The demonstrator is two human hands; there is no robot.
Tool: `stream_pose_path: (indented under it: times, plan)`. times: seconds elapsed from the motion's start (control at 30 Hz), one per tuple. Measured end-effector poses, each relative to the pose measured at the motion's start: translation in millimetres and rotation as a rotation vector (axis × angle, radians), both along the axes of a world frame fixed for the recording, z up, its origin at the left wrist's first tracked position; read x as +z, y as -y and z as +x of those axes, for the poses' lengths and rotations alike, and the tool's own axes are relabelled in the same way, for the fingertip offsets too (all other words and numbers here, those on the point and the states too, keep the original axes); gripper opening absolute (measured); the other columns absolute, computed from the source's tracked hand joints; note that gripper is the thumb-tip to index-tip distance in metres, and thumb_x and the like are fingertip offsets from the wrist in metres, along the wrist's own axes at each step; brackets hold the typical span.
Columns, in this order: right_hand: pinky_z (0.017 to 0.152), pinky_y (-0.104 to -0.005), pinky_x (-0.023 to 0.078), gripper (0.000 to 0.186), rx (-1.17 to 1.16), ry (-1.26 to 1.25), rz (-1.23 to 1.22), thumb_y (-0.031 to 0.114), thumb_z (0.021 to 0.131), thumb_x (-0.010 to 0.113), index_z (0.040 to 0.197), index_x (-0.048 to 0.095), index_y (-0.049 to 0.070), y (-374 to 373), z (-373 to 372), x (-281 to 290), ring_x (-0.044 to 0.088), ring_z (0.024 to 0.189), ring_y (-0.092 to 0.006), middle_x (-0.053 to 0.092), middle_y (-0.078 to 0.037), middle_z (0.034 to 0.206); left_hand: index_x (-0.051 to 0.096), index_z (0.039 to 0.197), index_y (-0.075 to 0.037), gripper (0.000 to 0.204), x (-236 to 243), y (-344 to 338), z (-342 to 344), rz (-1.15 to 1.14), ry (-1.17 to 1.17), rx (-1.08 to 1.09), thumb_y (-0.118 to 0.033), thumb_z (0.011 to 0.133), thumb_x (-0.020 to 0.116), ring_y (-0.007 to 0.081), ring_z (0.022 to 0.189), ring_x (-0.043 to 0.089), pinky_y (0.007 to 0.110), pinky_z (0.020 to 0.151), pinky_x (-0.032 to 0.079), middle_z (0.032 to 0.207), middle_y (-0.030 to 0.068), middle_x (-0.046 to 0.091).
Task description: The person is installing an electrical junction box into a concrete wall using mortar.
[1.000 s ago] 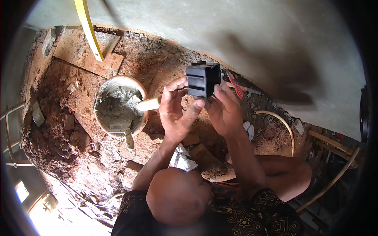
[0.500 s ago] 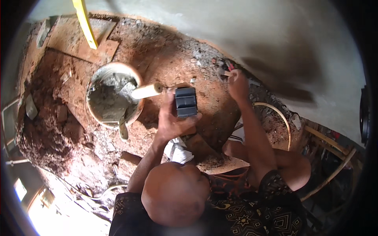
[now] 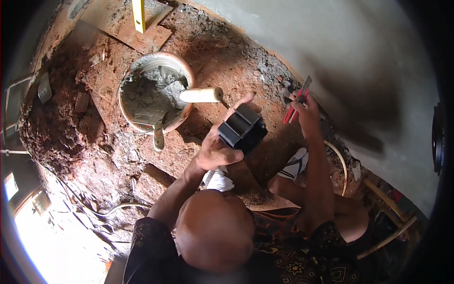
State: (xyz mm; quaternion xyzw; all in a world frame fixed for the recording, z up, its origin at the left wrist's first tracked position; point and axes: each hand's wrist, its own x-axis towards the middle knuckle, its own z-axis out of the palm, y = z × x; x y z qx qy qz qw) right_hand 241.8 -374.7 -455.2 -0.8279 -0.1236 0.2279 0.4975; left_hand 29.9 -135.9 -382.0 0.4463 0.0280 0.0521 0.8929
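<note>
Head view: at left, a round, pale-rimmed bucket (image 3: 163, 56) holds wet grey mortar (image 3: 150, 97); a cylindrical, pale wooden trowel handle (image 3: 202, 94) juts past its right rim. Next, your left hand (image 3: 213, 150) grips a black, ribbed, rigid-looking plastic box (image 3: 242, 126), raised above the reddish earth, thumb at its near edge. Judged handling: light, stiff, possibly slippery; hard squeezing could crack thin walls. Best hold: opposite outer walls, along the ribs. Farther right, your right hand (image 3: 309, 116) is wrapped around a red-handled metal tool (image 3: 288, 115), apart from the box; exact tool type uncertain.
</note>
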Motion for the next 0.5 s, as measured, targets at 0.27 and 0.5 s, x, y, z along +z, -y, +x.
stream_pose_path:
  times: [0.27,0.5]
  plan:
    - [0.076,-0.0300,0.052,0.075,0.493,-0.332,0.410,0.006,0.074,0.089,0.138,0.051,-0.002,-109.0,-59.7,168.5,0.062,0.082,-0.0120,0.063,-0.011,0.113,0.030,0.158,0.001,0.095,19.6,-45.8,-5.8,-0.046,0.049,0.031,-0.023,0.081,0.079,0.0255,0.129,0.057,0.038,0.113,0.041,0.136,0.0169,0.059]
    - [0.068,-0.0233,0.045,0.069,0.308,-0.175,0.482,0.006,0.077,0.090,0.133,0.049,0.000,-148.1,-116.7,168.5,0.050,0.073,-0.0038,0.053,0.002,0.093,0.028,0.157,-0.010,0.099,29.4,-23.3,2.9,-0.358,0.075,0.482,-0.060,0.086,0.075,0.0294,0.124,0.060,0.047,0.106,0.052,0.133,0.0172,0.058]
